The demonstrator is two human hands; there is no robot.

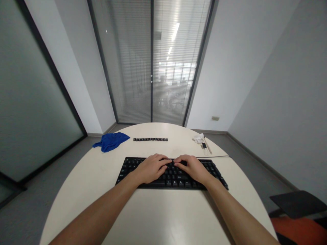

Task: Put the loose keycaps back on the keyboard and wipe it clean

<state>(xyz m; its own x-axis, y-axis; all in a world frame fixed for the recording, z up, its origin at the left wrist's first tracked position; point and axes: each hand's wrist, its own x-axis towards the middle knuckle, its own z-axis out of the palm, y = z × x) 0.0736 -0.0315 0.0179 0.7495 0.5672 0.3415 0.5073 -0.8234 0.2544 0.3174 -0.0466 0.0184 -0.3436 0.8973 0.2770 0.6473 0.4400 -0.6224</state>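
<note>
Keyboard [176,177], black and wide, lies across the middle of the cream counter [143,217], beneath both of the person's hands. The left hand [152,168] rests over its left-centre, index finger stretched toward the far edge, thumb apart from it on the near side. The right hand [192,166] arches over the right-centre, thumb and index finger close together, almost meeting the left fingertips; whether either hand pinches anything is too small to tell. The step in hand appears to be fingertip work at the far row of keys, and the next move seems to call for a light, exact touch with the board kept steady. Pale markings show on the keys; the hands hide much of the middle. A dark cable [217,156] runs off to the right. Farther back, small black keycaps [150,139] form a straight row, right of a blue cloth [112,141].
</note>
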